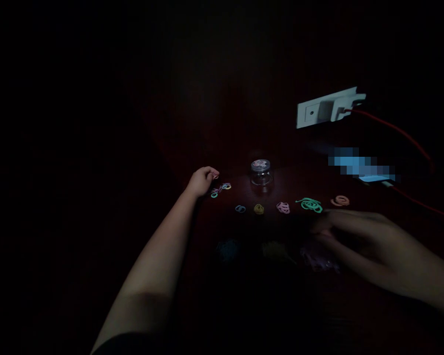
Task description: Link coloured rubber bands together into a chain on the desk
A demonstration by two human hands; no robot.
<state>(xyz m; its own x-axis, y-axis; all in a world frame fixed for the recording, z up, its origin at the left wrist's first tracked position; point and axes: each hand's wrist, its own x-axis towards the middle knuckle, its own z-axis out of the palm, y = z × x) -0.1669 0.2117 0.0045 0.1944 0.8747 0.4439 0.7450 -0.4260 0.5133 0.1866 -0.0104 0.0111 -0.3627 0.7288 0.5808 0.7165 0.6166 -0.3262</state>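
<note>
My left hand (203, 182) is at the left side of the dark table, its fingers closed on a small orange-pink rubber band (215, 176). Just below it lies a mixed little heap of coloured rubber bands (221, 190). My right hand (373, 241) reaches in from the right with thumb and forefinger pinched together; shadow hides what is between them. Beyond its fingertips is a row of sorted bands: blue (240, 209), yellow (259, 209), pink (283, 207), green (311, 204) and orange (341, 200). Below its fingers sits a dim purplish pile (320, 259).
A clear lidded jar (261, 172) stands behind the row. Dim bluish (228, 250) and yellowish (277, 251) piles lie nearer me. At the back right are a white socket panel (311, 113), a red cable (395, 126) and a lit, blurred-out device (362, 165).
</note>
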